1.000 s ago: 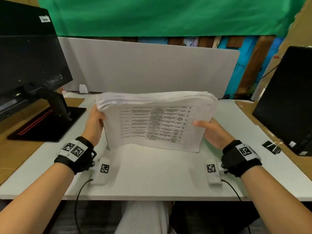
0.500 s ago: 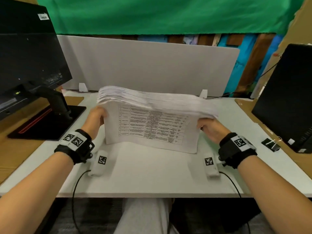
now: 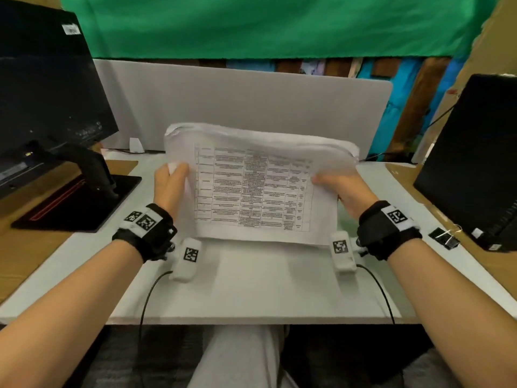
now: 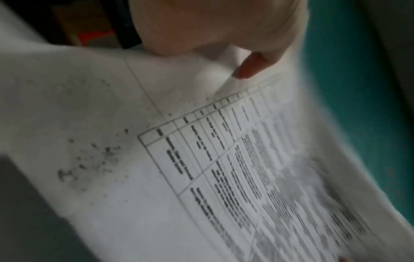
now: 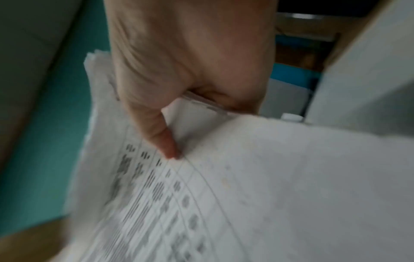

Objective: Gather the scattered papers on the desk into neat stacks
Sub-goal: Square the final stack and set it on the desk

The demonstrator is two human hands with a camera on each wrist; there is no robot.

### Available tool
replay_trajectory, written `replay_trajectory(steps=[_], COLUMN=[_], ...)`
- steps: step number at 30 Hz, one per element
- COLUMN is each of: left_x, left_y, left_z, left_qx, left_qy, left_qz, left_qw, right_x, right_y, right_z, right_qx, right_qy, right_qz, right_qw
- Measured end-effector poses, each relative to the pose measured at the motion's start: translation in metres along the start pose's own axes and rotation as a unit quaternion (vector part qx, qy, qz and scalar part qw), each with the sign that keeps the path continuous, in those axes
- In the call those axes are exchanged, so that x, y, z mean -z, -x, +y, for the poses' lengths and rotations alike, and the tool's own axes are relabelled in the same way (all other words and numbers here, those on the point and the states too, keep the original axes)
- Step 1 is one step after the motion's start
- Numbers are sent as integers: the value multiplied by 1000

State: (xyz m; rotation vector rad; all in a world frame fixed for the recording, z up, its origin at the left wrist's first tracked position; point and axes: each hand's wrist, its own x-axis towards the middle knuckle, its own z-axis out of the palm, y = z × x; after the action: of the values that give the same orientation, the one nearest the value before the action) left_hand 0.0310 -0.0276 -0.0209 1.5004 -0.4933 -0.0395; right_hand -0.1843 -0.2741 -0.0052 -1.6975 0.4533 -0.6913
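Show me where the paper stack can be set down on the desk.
Bare white desk in front of the person, between the left hand and right hand, directly under the thick stack of printed white papers. It gets crowded right, by the black binder clips and black monitor.

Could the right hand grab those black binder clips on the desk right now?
Probably not yet: the right hand grips the paper stack. The binder clips lie unobstructed beside that wrist, once it lets go.

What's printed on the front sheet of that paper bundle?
A black-and-white table of text on the paper bundle, clearest in the head view.
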Motion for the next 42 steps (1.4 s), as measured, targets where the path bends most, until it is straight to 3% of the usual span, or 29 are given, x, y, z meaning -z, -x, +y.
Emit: replay_trajectory(steps=[3, 7, 13, 15, 17, 19, 21, 24, 26, 28, 30, 33, 39, 42], left_x=[-12, -14, 6, -2, -8, -10, -8, 1, 7, 10, 4, -15, -54, -60], left_y=[-5, 5, 11, 13, 5, -7, -21, -25, -20, -18, -19, -15, -9, -11], left_z=[16, 17, -16, -14, -8, 1, 7, 6, 2, -4, -6, -10, -26, -38], left_qx=[-31, -58, 89, 93, 89, 85, 135, 250, 314, 346, 361, 353, 261, 213], left_qy=[-15, 70, 36, 48, 55, 37, 0, -23, 20, 125, 222, 273, 232, 171], left_qz=[-7, 51, -84, -50, 24, 40, -1, -133, -192, -195, -158, -65, 142, 142], left_qw=[999, 995, 992, 993, 994, 995, 991, 959, 930, 909, 892, 893, 926, 951], right_x=[-5, -7, 0, -4, -6, -2, 2, 9, 12, 13, 11, 5, -4, 2], right_y=[-4, 8, 20, 17, 12, 6, 2, -6, -7, -5, -1, 4, 19, 28], right_z=[-22, -23, 30, 30, 22, 11, 3, 6, 12, 16, 22, 31, 48, 53], right_qx=[27, 51, -26, -22, -27, -43, -68, -145, -214, -241, -245, -242, -234, -234], right_qy=[23, -19, -47, -53, -59, -80, -107, -143, -177, -201, -218, -236, -253, -204], right_qz=[50, 21, -67, -56, -35, -20, -26, -20, 4, 20, 36, 53, 52, 50], right_qw=[998, 998, 996, 997, 997, 996, 992, 979, 961, 949, 944, 940, 937, 949])
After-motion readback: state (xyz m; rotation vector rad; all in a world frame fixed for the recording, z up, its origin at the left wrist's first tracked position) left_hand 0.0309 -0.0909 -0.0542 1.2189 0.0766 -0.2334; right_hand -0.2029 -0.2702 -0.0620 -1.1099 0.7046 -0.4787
